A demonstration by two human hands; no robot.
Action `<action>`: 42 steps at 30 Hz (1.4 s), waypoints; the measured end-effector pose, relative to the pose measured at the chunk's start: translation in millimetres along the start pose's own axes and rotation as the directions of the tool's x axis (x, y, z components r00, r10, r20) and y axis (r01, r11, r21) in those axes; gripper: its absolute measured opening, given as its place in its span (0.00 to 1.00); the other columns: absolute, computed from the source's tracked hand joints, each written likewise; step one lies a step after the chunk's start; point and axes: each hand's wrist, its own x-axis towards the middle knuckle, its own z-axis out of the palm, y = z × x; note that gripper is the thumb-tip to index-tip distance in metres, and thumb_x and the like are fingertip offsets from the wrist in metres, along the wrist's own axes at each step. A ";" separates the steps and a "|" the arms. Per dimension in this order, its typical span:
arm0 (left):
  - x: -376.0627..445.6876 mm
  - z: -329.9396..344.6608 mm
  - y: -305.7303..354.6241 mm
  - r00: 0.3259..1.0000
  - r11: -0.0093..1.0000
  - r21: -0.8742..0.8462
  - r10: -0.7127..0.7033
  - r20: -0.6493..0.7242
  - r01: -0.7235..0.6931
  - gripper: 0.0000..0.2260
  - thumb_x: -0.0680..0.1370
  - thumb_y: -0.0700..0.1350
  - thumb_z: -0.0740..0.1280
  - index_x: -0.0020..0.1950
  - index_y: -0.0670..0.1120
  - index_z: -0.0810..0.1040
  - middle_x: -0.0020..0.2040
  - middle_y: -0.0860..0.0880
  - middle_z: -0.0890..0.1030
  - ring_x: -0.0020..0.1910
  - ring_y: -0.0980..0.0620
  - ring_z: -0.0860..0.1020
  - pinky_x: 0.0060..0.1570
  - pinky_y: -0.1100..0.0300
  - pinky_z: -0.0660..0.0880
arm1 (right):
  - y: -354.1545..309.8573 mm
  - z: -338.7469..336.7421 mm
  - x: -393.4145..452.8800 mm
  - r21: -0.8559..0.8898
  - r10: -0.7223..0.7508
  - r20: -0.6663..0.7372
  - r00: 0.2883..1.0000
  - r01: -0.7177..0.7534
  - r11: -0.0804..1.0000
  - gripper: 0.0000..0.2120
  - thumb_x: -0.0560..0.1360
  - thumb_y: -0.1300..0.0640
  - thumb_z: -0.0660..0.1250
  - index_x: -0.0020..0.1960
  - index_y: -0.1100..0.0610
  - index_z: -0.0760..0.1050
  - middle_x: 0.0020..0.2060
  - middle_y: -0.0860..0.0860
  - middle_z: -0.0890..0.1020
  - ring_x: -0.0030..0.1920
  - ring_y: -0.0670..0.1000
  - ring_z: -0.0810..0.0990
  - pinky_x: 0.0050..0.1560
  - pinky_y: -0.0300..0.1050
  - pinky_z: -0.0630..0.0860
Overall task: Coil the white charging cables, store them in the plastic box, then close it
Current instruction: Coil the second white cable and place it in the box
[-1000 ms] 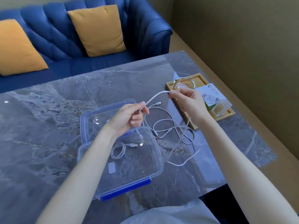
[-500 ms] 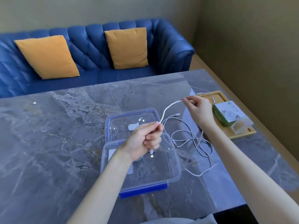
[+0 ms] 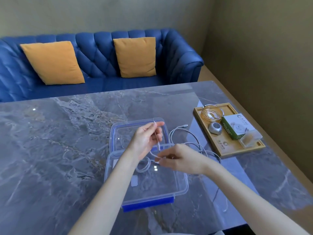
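A clear plastic box (image 3: pixel 183 184) with a blue clasp stands open on the marble table, its lid (image 3: pixel 116 133) lying flat behind it. One coiled white cable (image 3: pixel 144 165) lies inside the box. My left hand (image 3: pixel 145 141) hovers above the box's back edge and pinches a white cable (image 3: pixel 156 139) that runs down across its palm. My right hand (image 3: pixel 179 158) is just to the right, pinching the same cable lower down. More loose white cable (image 3: pixel 191 136) trails on the table right of the box.
A wooden tray (image 3: pixel 218 150) at the right table edge carries a glass bowl (image 3: pixel 212 112), a small grey object (image 3: pixel 214 128), a green-and-white carton (image 3: pixel 235 128) and a small clear case (image 3: pixel 250 138). A blue sofa (image 3: pixel 177 61) with two yellow cushions stands behind the table.
My right hand came in from near the tray to meet the left over the box. The stretched cable span between them has shortened into a loop. The camera tilted up.
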 end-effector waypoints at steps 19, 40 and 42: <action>-25.6 12.8 35.2 0.868 0.852 -0.274 -0.339 0.362 0.447 0.11 0.70 0.45 0.62 0.35 0.40 0.81 0.21 0.54 0.56 0.21 0.58 0.53 0.18 0.68 0.54 | 29.1 -36.7 34.1 0.629 0.009 -0.416 0.909 0.280 0.725 0.07 0.67 0.55 0.71 0.33 0.56 0.80 0.22 0.45 0.77 0.22 0.43 0.66 0.23 0.33 0.62; 8.8 -8.6 42.3 0.997 0.913 -0.403 0.041 -0.062 -0.063 0.14 0.81 0.45 0.51 0.43 0.41 0.73 0.21 0.54 0.68 0.19 0.60 0.65 0.21 0.70 0.64 | 22.8 12.9 25.7 0.162 -0.011 -0.030 0.999 0.016 0.987 0.13 0.80 0.52 0.56 0.53 0.55 0.78 0.25 0.49 0.70 0.24 0.44 0.67 0.30 0.33 0.66; 11.2 -10.5 29.4 0.988 0.965 -0.238 0.083 -0.131 -0.112 0.14 0.82 0.44 0.51 0.44 0.40 0.73 0.22 0.55 0.69 0.20 0.61 0.65 0.22 0.69 0.65 | 13.5 5.8 23.1 0.150 -0.006 0.003 1.000 0.005 0.989 0.14 0.80 0.53 0.57 0.56 0.59 0.77 0.23 0.48 0.68 0.20 0.43 0.67 0.26 0.30 0.65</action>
